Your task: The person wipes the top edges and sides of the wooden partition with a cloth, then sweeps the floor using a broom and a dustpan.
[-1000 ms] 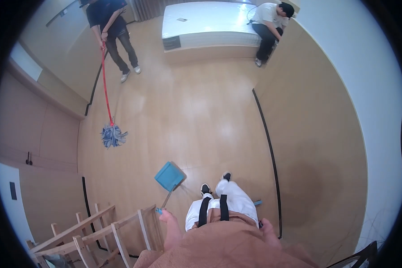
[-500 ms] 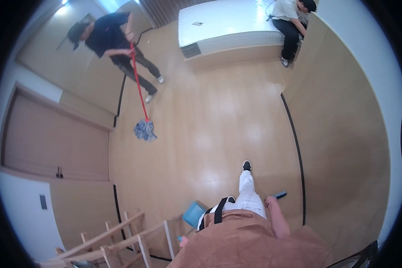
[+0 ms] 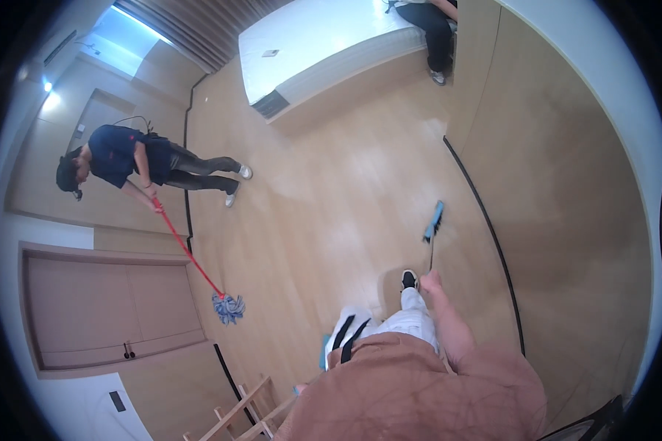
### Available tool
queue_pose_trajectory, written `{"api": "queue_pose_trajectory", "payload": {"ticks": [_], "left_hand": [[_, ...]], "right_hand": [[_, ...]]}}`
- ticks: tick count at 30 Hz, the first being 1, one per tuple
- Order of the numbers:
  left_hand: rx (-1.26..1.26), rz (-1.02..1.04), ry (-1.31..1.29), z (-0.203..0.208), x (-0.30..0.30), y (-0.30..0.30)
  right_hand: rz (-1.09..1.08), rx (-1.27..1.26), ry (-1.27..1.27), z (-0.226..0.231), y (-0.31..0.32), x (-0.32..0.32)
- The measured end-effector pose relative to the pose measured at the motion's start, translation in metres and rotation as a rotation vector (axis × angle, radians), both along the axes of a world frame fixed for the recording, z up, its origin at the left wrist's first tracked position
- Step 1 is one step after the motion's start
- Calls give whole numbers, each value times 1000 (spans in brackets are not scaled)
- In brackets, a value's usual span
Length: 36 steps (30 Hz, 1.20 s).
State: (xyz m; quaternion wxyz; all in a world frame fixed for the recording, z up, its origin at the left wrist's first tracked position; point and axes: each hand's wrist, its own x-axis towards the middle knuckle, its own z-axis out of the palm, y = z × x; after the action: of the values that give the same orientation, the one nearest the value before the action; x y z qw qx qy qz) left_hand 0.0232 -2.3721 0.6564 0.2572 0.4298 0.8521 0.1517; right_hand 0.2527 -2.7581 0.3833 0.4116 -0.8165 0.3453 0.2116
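My right hand point(image 3: 431, 281) is closed round the thin handle of a broom point(image 3: 434, 222), whose blue head with dark bristles reaches out ahead over the wooden floor. Low at my left side, my left hand point(image 3: 300, 388) is mostly covered by my brown top; a bit of light-blue handle shows at it. A blue dustpan point(image 3: 325, 350) peeks out beside my left leg, largely hidden by my white trousers.
At the left a person point(image 3: 118, 158) in dark clothes holds a red-handled mop point(image 3: 228, 309). A mattress-topped bed point(image 3: 331, 70) stands far ahead, with a seated person point(image 3: 435, 37) at its right end. A wooden rack point(image 3: 243, 404) is at lower left; a wood-panel wall point(image 3: 559, 220) runs along the right.
My right hand has swung the broom forward from beside my leg. The dustpan has become mostly hidden. The view has turned and moved forward, and the other person's mop is nearer the left door.
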Motion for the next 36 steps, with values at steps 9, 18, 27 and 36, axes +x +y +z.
{"api": "queue_pose_trajectory", "payload": {"ticks": [9, 18, 27, 36], "left_hand": [[-122, -140, -315, -61, 123, 28], [132, -732, -542, -119, 312, 53], [-120, -352, -617, -108, 495, 88], [-50, -313, -534, -112, 529, 151]], "right_hand": [[-426, 630, 101, 43, -178, 5], [-666, 289, 319, 73, -231, -14], [424, -188, -73, -134, -86, 172], [-573, 752, 250, -122, 143, 414]]}}
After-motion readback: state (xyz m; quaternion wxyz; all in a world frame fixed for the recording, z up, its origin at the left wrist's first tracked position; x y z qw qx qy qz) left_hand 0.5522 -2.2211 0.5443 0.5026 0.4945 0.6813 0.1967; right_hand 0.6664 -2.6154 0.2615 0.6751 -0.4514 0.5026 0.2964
